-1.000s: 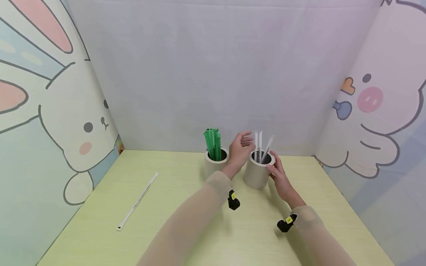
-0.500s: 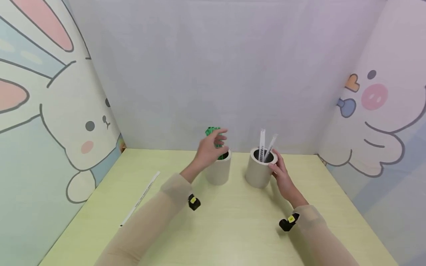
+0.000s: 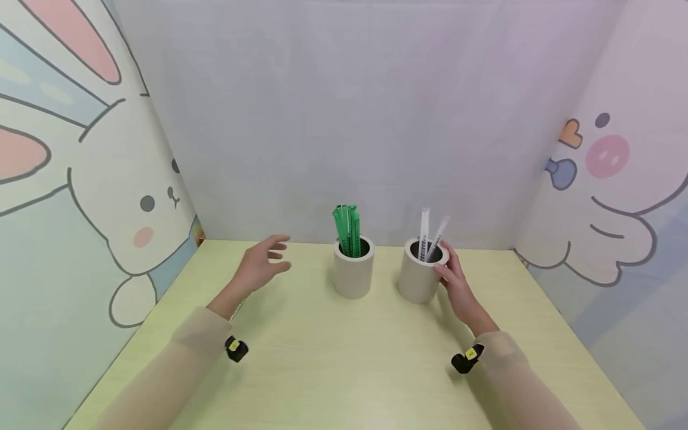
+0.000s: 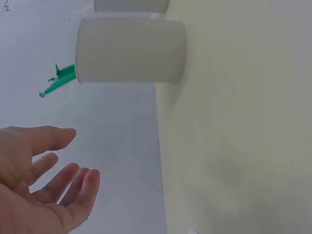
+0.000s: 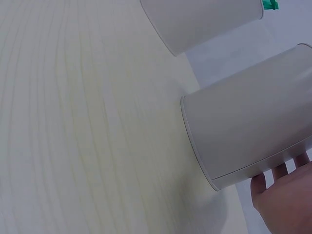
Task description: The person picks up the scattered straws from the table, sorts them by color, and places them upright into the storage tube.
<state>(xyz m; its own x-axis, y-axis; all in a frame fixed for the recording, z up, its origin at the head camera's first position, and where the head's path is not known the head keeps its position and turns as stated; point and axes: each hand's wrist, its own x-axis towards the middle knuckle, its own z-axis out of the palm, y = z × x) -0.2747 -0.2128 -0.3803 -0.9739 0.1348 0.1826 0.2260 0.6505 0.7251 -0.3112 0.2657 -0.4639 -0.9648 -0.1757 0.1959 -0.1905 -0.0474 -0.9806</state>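
In the head view my left hand (image 3: 257,266) hovers over the left part of the table, fingers spread and loosely bent, holding nothing. Below its wrist shows a short piece of a white wrapped straw (image 3: 237,310) on the table; hand and sleeve cover the rest. My right hand (image 3: 459,292) grips the right side of a light grey cylindrical cup (image 3: 416,283), thumb near the rim. White wrapped straws (image 3: 424,233) lean inside that cup. To its left stands a matching cup (image 3: 353,278) with several green wrapped straws (image 3: 347,230). Both cups stand upright, apart from each other.
The pale yellow wooden table (image 3: 344,364) ends at a grey-white back cloth (image 3: 333,119). Side panels carry a printed rabbit (image 3: 123,221) and a printed pink-nosed animal (image 3: 607,197). A small black camera sits at each wrist.
My left hand has moved left, from beside the white straws in the right cup, past the green straws, to above the straw on the table. My right hand keeps its place on the cup.
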